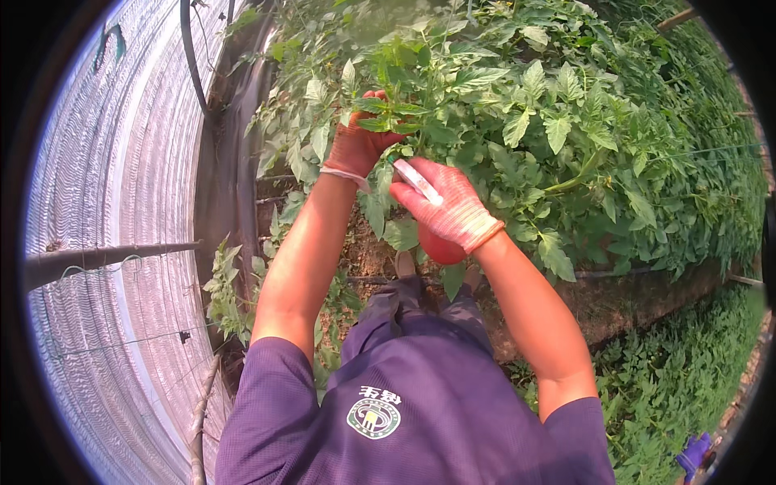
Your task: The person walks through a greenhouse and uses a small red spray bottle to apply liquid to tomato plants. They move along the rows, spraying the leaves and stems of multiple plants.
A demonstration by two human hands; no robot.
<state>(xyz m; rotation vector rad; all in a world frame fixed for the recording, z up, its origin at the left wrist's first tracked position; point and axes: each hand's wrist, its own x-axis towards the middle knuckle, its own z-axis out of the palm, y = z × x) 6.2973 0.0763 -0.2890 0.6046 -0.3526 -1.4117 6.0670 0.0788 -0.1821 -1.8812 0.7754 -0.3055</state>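
My left hand (357,142), in a red knit work glove, reaches in among the leaves of a tomato plant (424,115). Leaves cover part of its fingers, so its grip cannot be made out. My right hand (445,194), in a similar paler glove, is closed around what looks like a small hand sprayer (418,182) with a white lever and green tip. Its rounded red body (441,247) hangs below the palm. The green tip points at the foliage just beside my left thumb.
Dense tomato foliage (582,151) fills the front and right. A ribbed translucent plastic wall (151,182) runs along the left, with a dark pole (115,257) across it. Thin green twine (715,150) crosses the plants. A purple item (694,454) lies far lower right.
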